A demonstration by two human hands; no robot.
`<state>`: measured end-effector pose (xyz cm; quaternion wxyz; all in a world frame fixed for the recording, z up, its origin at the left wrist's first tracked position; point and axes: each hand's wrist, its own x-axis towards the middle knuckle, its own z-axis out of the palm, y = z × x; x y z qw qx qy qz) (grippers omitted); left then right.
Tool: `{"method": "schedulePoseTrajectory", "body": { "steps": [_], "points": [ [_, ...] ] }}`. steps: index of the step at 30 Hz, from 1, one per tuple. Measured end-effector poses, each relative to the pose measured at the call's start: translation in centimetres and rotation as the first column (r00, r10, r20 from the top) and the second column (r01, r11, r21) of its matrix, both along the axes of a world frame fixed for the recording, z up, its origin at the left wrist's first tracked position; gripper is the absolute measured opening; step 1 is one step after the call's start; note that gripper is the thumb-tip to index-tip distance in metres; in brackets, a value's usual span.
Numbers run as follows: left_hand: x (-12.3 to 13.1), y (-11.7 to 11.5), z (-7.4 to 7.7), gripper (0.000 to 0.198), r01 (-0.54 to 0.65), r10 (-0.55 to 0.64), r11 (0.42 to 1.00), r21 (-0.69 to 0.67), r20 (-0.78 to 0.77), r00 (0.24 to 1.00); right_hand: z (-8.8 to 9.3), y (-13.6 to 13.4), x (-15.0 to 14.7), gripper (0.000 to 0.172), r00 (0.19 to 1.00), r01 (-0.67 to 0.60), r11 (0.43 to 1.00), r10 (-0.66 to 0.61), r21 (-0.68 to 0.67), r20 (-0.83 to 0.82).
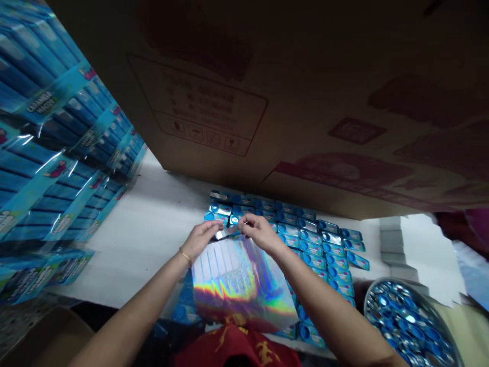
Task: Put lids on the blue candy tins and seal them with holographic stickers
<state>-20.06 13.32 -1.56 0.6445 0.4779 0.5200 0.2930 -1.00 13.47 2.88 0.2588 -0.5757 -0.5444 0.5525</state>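
Right hand (259,232) is pinching a silver strip (227,232), left hand (198,240) meeting it, grip unclear; blue packs (220,209) are lying beyond; nearer, holographic sheet (248,285) is looking partly used.

You wear a red top (206,349), its lower part of the view given over to deep, saturated cloth; gold-yellow printing marks it on both sides, with a slim, stroke-like motif (222,337) toward your left and a broader, angular one (266,351) toward your right, though neither can be read clearly; a dark, rounded patch (237,362) breaks the red at the bottom edge, too cropped to identify; a thin, gold-coloured bracelet (185,255) circles your left wrist (179,260), slender and shiny; your left forearm (141,306) and right forearm (324,295) are bare, as are your left hand (199,242) and right hand (262,233).
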Motion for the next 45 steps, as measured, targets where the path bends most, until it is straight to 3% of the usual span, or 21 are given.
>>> {"method": "schedulePoseTrajectory", "body": {
  "steps": [2,4,9,13,18,22,28,31,33,36,39,42,45],
  "points": [
    [0.0,0.3,0.6,0.039,-0.139,0.184,0.965,-0.221,0.196,0.963,-1.5,0.7,-0.6,0.014,0.980,0.122,0.977,-0.147,-0.173,-0.137],
    [-0.2,0.7,0.7,0.039,-0.205,0.280,0.931,-0.303,0.229,0.932,-3.0,1.0,-1.6,0.019,0.943,0.225,0.943,-0.274,-0.246,-0.189],
    [-1.5,2.9,-1.1,0.050,-0.282,0.296,0.952,-0.120,0.117,0.948,-5.8,1.3,-4.6,0.018,0.866,0.457,0.887,-0.461,-0.064,-0.192],
    [-2.7,6.2,-2.7,0.049,-0.178,0.180,0.983,0.045,-0.048,0.982,-7.4,2.6,-6.4,0.020,0.858,0.508,0.856,-0.512,0.090,0.030],
    [-3.0,9.6,-3.5,0.038,0.085,0.002,0.967,0.239,-0.344,0.939,-8.2,3.6,-7.4,0.018,0.794,0.434,0.861,-0.504,0.264,0.340],
    [-2.9,10.4,-4.2,0.035,0.182,-0.044,0.944,0.276,-0.441,0.897,-7.9,3.8,-7.7,0.016,0.716,0.339,0.884,-0.464,0.322,0.521],
    [-2.4,10.0,-6.1,0.036,0.167,-0.035,0.932,0.322,-0.377,0.926,-7.4,3.9,-7.3,0.018,0.637,0.125,0.956,-0.282,0.265,0.718],
    [-2.1,9.2,-7.1,0.038,0.055,0.086,0.933,0.356,-0.368,0.926,-7.1,3.4,-6.8,0.021,0.585,-0.011,0.955,-0.234,0.296,0.777],
    [-2.1,8.5,-7.4,0.036,-0.020,0.202,0.921,0.390,-0.432,0.879,-6.8,2.9,-6.5,0.025,0.575,-0.175,0.936,-0.155,0.306,0.803],
    [-2.6,7.3,-6.5,0.025,0.001,0.276,0.902,0.432,-0.578,0.768,-6.3,2.2,-5.5,0.031,0.566,-0.353,0.891,-0.039,0.284,0.824],
    [-2.5,5.4,-4.0,0.023,0.121,0.211,0.879,0.461,-0.605,0.768,-5.5,1.6,-3.0,0.033,0.617,-0.281,0.903,-0.089,0.325,0.782],
    [-1.1,2.9,-1.4,0.028,0.410,-0.087,0.828,0.384,-0.634,0.768,-4.5,0.7,0.4,0.033,0.720,-0.186,0.901,-0.147,0.392,0.679],
    [1.2,0.9,-0.5,0.027,0.593,-0.319,0.769,0.239,-0.660,0.680,-4.0,-1.0,2.3,0.028,0.786,-0.330,0.858,0.018,0.394,0.618]
  ]
}}
